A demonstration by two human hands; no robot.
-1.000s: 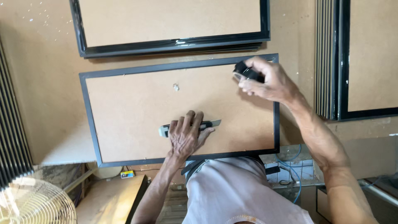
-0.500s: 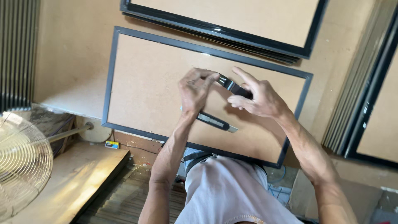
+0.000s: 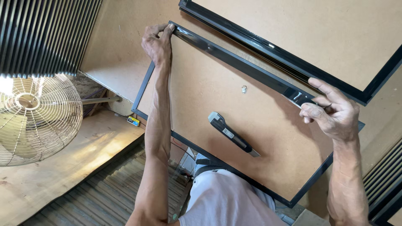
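A black picture frame point(image 3: 141, 91) lies face down, its brown hardboard back point(image 3: 201, 92) up. A glossy strip of black tape point(image 3: 234, 58) runs along the frame's far edge. My left hand point(image 3: 158, 42) pins one end of the tape at the far left corner, fingers curled over the rim. My right hand point(image 3: 333, 113) pinches the other end near the far right corner. A grey and black utility knife point(image 3: 232, 134) rests loose on the board between my arms. A small metal hanger point(image 3: 244, 89) sits in the board's middle.
A second black frame with a hardboard back point(image 3: 293, 37) lies just beyond the first, almost touching it. A metal cage fan point(image 3: 35, 117) stands at the left, below the table edge. Ribbed black panels point(image 3: 46, 33) lean at the upper left and at the lower right.
My left hand has let go of the utility knife, which now lies on the board. Both hands have moved apart along the far edge, with black tape stretched between them.
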